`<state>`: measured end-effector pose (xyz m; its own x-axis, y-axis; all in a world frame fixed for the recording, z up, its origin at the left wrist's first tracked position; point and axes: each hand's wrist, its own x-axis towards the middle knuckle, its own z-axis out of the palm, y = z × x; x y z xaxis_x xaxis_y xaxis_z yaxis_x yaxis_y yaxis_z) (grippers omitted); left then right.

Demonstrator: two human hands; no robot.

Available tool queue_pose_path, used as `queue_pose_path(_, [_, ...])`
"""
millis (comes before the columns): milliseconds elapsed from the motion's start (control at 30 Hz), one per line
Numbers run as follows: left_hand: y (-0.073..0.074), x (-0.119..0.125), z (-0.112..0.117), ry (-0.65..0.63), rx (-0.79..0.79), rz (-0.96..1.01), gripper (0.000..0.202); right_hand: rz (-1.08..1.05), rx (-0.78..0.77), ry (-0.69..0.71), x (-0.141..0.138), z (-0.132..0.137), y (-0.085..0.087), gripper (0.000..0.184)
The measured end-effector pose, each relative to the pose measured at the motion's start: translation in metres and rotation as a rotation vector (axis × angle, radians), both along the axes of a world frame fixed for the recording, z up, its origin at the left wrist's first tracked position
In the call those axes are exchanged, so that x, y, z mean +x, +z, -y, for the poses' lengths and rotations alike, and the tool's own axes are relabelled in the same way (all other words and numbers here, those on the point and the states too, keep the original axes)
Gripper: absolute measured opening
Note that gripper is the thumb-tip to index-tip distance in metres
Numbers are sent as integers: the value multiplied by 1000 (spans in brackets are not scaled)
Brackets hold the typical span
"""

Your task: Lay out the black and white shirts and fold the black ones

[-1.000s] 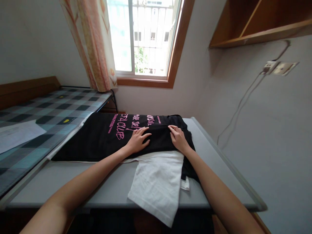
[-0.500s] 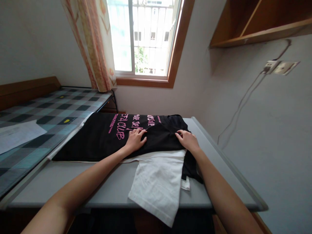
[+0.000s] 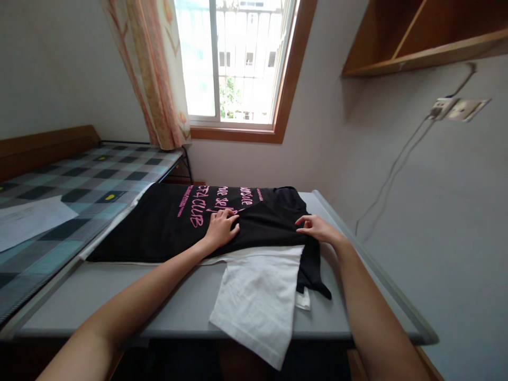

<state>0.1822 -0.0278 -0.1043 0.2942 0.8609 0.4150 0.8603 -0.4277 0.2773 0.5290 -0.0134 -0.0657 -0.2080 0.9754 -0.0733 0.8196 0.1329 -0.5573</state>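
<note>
A black T-shirt with pink lettering lies spread across the grey table. My left hand rests flat on its middle, fingers stretched toward the lettering. My right hand lies at the shirt's right edge, fingers extended and slightly apart, touching the black cloth. A white garment lies under the black shirt and hangs over the table's near edge.
A bed with a checked blue cover and a white sheet of paper adjoins the table on the left. A window and curtain stand behind. A wooden shelf and a wall socket with a cable are on the right.
My right hand has slid to the right across the black shirt, from near its middle to its right edge. My left hand has stayed almost in place.
</note>
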Motion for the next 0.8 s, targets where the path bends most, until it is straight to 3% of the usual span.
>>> queue_pose_path(133, [4,1,2,-123,52,65,35,54,417,15,-26,7,6,20])
queue_pose_path(200, [6,2,3,-232,46,64,36,41,538,37,-42,11,6,23])
queue_pose_path(300, [6,3,2,-320,-29,17,35,48,425,97,-56,15,3,23])
queue_pose_path(467, [2,2,-1,-309,-102,-33,37,86,108,110,-49,13,-6,30])
queue_pose_path(800, [3,1,0,-314,-109,-76,39,41,128,69,-47,12,-6,36])
